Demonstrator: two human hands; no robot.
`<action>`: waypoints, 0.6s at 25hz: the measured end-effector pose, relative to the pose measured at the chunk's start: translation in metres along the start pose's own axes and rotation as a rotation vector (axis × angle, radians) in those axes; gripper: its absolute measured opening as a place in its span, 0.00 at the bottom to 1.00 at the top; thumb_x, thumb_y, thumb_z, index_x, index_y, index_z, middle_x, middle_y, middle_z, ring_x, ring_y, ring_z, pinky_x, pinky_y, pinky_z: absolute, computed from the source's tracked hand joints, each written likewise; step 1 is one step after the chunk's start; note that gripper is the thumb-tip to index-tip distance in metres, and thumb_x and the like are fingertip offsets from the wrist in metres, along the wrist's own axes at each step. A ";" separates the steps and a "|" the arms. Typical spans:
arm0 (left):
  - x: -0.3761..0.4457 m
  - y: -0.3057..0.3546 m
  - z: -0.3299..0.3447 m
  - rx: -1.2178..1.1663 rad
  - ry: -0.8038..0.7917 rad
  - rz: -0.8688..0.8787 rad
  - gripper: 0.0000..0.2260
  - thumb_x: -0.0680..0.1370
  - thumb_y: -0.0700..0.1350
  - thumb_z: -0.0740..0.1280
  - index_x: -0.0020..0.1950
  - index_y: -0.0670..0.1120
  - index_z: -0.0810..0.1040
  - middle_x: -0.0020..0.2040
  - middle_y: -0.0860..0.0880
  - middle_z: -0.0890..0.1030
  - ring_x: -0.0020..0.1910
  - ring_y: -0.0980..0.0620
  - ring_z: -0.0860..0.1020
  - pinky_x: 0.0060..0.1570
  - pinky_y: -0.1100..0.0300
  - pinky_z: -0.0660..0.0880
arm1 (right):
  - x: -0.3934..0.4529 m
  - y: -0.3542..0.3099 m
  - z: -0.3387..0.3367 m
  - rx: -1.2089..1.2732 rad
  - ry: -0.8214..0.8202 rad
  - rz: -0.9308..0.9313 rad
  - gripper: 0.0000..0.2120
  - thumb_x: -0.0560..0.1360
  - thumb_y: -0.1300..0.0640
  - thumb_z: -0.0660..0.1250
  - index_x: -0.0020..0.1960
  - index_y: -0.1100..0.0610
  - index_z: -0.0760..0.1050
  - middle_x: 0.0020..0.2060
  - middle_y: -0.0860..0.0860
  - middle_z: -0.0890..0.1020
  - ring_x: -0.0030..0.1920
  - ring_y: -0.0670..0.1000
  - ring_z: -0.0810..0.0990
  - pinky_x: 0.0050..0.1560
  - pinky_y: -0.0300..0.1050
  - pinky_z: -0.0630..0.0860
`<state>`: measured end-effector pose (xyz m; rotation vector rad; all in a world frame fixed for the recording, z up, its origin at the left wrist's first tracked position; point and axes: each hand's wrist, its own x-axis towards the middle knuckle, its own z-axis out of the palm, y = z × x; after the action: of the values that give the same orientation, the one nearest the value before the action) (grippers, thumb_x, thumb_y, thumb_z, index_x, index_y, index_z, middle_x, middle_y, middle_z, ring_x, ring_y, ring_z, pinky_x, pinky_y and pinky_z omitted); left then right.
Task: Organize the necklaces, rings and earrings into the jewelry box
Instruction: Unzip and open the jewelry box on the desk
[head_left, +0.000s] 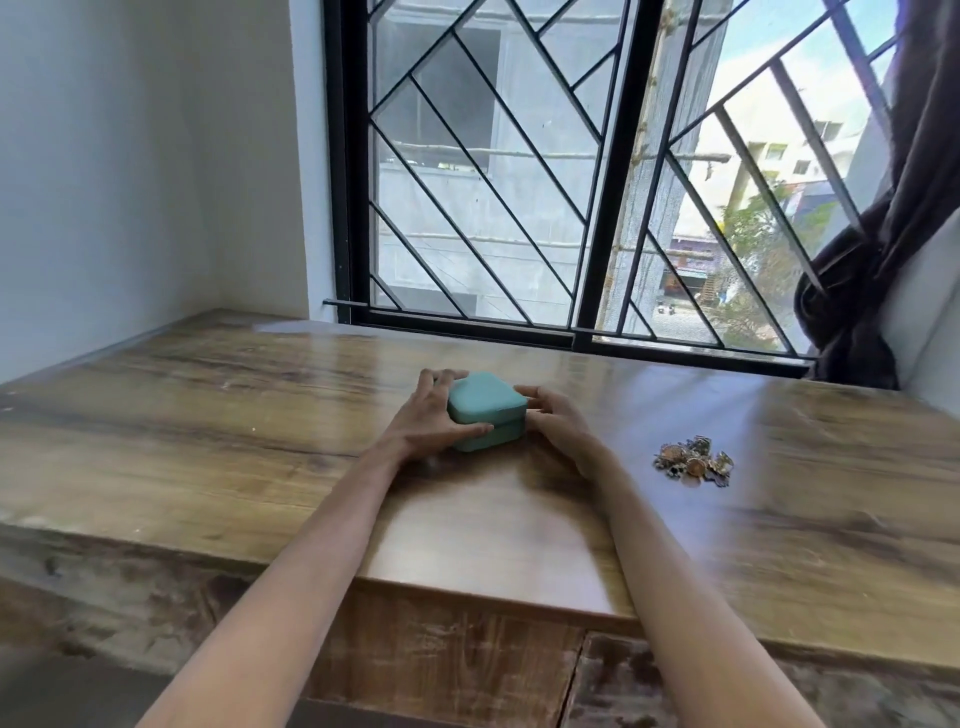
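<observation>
A small teal jewelry box (485, 404) sits closed on the wooden table (208, 415), near its middle. My left hand (431, 415) wraps the box's left side, fingers behind it and thumb along its front. My right hand (553, 418) holds the box's right side with curled fingers. A heap of gold-coloured jewelry (695, 460), necklaces, rings and earrings tangled together, lies on the table to the right of the box, apart from both hands.
A barred window (571, 182) runs along the table's far edge. A dark curtain (883, 234) hangs bunched at the right. A white wall (130, 156) closes the left side. The table's near edge drops to drawer fronts (441, 660).
</observation>
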<state>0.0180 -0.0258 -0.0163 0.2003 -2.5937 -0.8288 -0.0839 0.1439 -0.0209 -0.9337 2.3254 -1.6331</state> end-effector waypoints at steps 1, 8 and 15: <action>0.000 -0.003 -0.001 -0.014 0.010 0.009 0.36 0.68 0.53 0.75 0.71 0.48 0.63 0.64 0.45 0.64 0.66 0.48 0.68 0.67 0.58 0.63 | 0.001 0.002 0.002 -0.033 -0.001 -0.042 0.21 0.74 0.71 0.60 0.65 0.60 0.72 0.49 0.53 0.79 0.45 0.45 0.78 0.41 0.29 0.76; -0.004 -0.017 -0.015 -0.100 0.198 -0.050 0.41 0.60 0.60 0.72 0.70 0.48 0.66 0.62 0.45 0.63 0.64 0.47 0.67 0.66 0.58 0.64 | 0.028 0.001 0.023 -0.054 0.144 -0.153 0.10 0.74 0.67 0.66 0.53 0.63 0.81 0.38 0.54 0.82 0.35 0.49 0.78 0.44 0.46 0.78; 0.008 -0.030 -0.020 -0.111 0.302 -0.163 0.41 0.64 0.55 0.77 0.70 0.47 0.62 0.65 0.42 0.62 0.65 0.44 0.67 0.67 0.53 0.67 | 0.052 -0.006 0.046 -0.179 0.246 -0.106 0.05 0.71 0.56 0.72 0.43 0.58 0.82 0.33 0.49 0.81 0.36 0.48 0.79 0.41 0.45 0.77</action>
<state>0.0196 -0.0630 -0.0162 0.4713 -2.2651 -0.9177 -0.1021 0.0765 -0.0225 -0.9526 2.6667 -1.6876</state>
